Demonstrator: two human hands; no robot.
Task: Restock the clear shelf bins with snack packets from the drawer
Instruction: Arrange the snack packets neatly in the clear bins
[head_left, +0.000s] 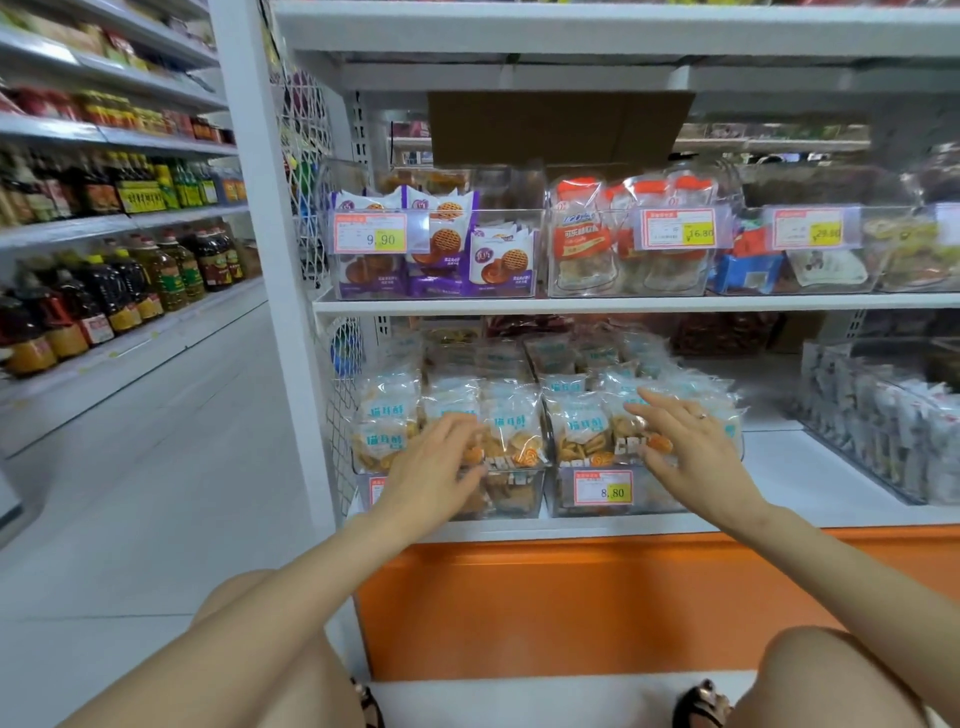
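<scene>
The white shelf unit (810, 467) fills the view. At 6 o'clock its orange drawer front (571, 597) looks closed. At centre, two clear bins sit side by side: the left bin (514, 499) and the right bin (670, 501), which carries a price label (602, 487). Both are heaped above their rims with snack packets (389, 415). The left hand (431, 462) rests on the left heap and the right hand (685, 447) on the right one at 3 o'clock, fingers extended and spread, grasping nothing. These two bins seem fully stocked, so probably only settling the packets remains.
</scene>
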